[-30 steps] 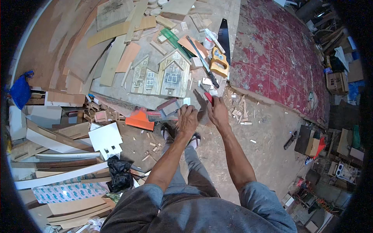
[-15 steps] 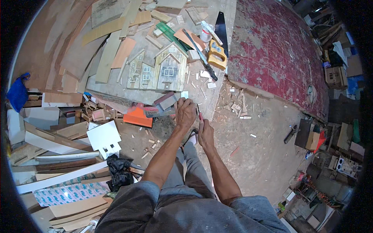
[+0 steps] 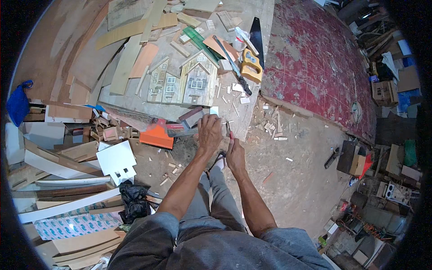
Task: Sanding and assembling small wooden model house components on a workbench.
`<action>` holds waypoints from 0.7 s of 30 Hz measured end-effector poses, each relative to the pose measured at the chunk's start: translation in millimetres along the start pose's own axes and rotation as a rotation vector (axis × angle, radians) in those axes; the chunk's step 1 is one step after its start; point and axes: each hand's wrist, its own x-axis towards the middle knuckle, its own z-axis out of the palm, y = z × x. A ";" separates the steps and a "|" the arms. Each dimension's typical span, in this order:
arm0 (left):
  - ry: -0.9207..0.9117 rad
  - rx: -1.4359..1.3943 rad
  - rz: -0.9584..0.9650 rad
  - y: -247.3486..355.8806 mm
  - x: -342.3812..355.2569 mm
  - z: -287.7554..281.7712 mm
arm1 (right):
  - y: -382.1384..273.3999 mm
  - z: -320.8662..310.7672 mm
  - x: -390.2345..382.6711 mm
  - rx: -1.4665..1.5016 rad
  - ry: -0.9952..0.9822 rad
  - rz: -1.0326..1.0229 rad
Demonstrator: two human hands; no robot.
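Fingers of the left hand (image 3: pixel 209 135) are bent and drawn close together, tips turned down at the near edge of the workbench (image 3: pixel 243 118), just below the middle of the frame. A small pale square piece (image 3: pixel 214 110) shows right at those fingertips; whether they grip it or only rest against it cannot be told, nor whether something else lies hidden under the palm. Fingers of the right hand (image 3: pixel 235 156), lower and a little to the right, are curled and clamped round a slim red-handled tool (image 3: pixel 231 134). Its narrow dark blade points up the frame, beside the left hand, with a gap between the two hands.

Left of the left hand lies a grey block with a dark red side (image 3: pixel 192 118), and beyond it, left of centre, an orange tool head (image 3: pixel 156 137) at the bench edge. Above both, in the upper middle, a wooden house cut-out (image 3: pixel 198 83) with little windows lies flat. To its right are a long dark rod (image 3: pixel 226 50), scattered wood chips (image 3: pixel 237 87) and a handsaw (image 3: pixel 251 66) with a yellow handle, its black blade pointing toward the top of the frame. A green strip (image 3: pixel 196 38) lies above the house. At the left of the frame, a white board (image 3: pixel 116 157) with square holes sits above a black plastic bag (image 3: pixel 135 202).
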 end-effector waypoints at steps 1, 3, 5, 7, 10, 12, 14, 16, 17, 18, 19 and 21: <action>-0.015 0.028 -0.067 0.4 -3.1 -2.4 | 0.9 0.4 0.1 -0.017 -0.007 0.012; -0.030 0.049 -0.069 2.4 -11.0 -4.5 | 2.3 0.7 0.0 -0.027 -0.006 0.015; -0.045 0.071 -0.072 2.1 -14.1 -1.4 | 3.8 0.6 -0.3 -0.036 -0.005 0.015; -0.050 0.018 -0.034 2.4 -12.7 5.5 | 1.6 1.0 0.6 -0.053 -0.024 0.010; -0.099 0.018 0.022 1.9 -7.9 13.7 | 3.1 1.1 1.0 -0.054 0.028 -0.060; -0.110 0.008 0.047 1.0 -8.2 16.5 | 4.0 -0.3 0.9 -0.059 0.009 -0.033; -0.121 0.002 0.073 -2.4 -7.5 19.4 | 2.8 -2.1 1.7 -0.061 -0.012 -0.006; -0.142 -0.018 0.119 -4.7 -7.4 21.5 | 1.6 -4.9 -0.3 -0.068 -0.028 -0.007; -0.143 -0.018 0.120 -5.5 -8.3 22.0 | 0.5 -5.5 -1.1 -0.067 -0.027 -0.006; -0.150 -0.032 0.130 -6.5 -7.7 22.8 | 0.7 -5.6 -0.7 -0.057 -0.018 -0.026; -0.156 -0.044 0.140 -7.4 -7.2 23.5 | 0.8 -5.8 -0.7 -0.047 -0.010 -0.047; -0.161 -0.068 0.128 -7.5 -7.9 23.7 | 0.9 -7.9 -2.0 -0.028 -0.013 -0.056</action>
